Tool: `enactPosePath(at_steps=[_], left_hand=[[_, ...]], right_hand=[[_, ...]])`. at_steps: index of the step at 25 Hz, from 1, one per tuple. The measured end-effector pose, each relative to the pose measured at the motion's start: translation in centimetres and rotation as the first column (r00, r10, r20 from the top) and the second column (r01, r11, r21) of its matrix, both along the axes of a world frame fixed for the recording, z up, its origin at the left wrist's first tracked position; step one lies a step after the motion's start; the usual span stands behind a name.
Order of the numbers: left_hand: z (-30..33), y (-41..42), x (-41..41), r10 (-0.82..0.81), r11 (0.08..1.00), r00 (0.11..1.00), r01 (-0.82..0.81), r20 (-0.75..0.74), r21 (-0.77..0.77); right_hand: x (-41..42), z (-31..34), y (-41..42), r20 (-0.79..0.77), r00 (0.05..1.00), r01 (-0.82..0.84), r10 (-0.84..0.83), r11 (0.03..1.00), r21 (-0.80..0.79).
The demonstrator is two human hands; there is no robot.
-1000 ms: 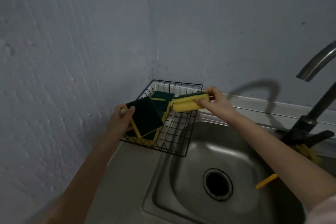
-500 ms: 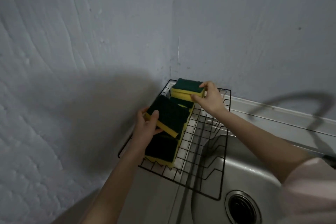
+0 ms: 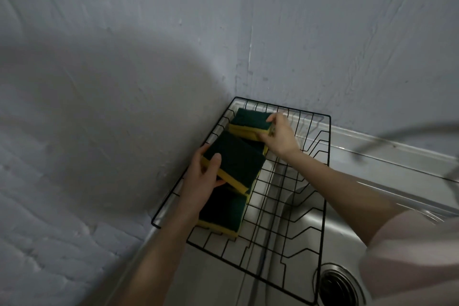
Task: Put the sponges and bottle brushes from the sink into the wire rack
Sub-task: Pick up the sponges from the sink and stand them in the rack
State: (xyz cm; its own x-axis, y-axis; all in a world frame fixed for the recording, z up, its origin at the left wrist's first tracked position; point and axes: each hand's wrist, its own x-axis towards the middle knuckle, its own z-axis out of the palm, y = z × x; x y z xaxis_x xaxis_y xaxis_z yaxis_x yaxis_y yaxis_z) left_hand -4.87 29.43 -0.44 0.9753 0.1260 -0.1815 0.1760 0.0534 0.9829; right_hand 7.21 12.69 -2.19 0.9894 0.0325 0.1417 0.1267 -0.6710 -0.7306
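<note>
A black wire rack sits in the corner, partly over the steel sink. Yellow sponges with dark green scrub tops lie along its left side. My left hand grips a tilted sponge in the middle of the row. My right hand holds another sponge at the rack's far end, on top of the sponges there. A third sponge lies flat at the near left of the rack. No bottle brush is in view.
Grey walls meet in a corner right behind the rack. The sink drain shows at the bottom right. A blurred faucet spout arcs across the right edge. The rack's right half holds nothing.
My right hand carried its sponge from above the rack's right edge down onto the far end of the row. My left hand kept its hold. The view swung left, away from the faucet.
</note>
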Motion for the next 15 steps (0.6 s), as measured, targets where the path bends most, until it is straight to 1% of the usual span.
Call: enactPosePath(at_steps=[2,6,7,9,10,12,13,15], left_hand=[[-0.1,-0.1,0.1,0.010,1.000,1.000,-0.010,0.002,0.014],[-0.2,-0.1,0.5,0.014,1.000,1.000,-0.014,-0.001,-0.014],[-0.1,-0.2,0.6,0.015,0.999,1.000,-0.015,-0.006,-0.029],[0.3,-0.4,1.0,0.024,0.998,0.999,-0.026,-0.021,-0.065],[0.5,-0.5,1.4,0.029,0.995,0.999,-0.032,-0.036,-0.091],[0.8,-0.7,2.3,0.036,0.984,0.996,-0.048,-0.078,-0.169],[0.9,-0.9,2.7,0.040,0.977,0.995,-0.058,-0.094,-0.203],[1.2,-1.4,3.4,0.054,0.971,0.993,-0.077,-0.105,-0.224]], right_hand=[[0.1,-0.4,0.1,-0.053,0.998,-0.025,0.023,0.999,-0.027],[0.2,0.5,-0.2,-0.175,0.982,-0.080,0.075,0.997,-0.019],[0.0,1.0,-0.3,-0.165,0.983,-0.082,0.079,0.997,-0.015],[-1.2,2.3,-0.4,-0.070,0.995,-0.076,0.076,0.997,-0.001],[-2.0,3.0,-0.5,-0.039,0.994,-0.099,0.100,0.994,0.036],[-3.8,4.1,-0.7,-0.062,0.975,-0.202,0.213,0.968,0.150],[-4.7,4.4,-0.7,-0.095,0.957,-0.260,0.276,0.954,0.152],[-5.8,4.2,-0.6,-0.137,0.929,-0.347,0.344,0.938,0.008]])
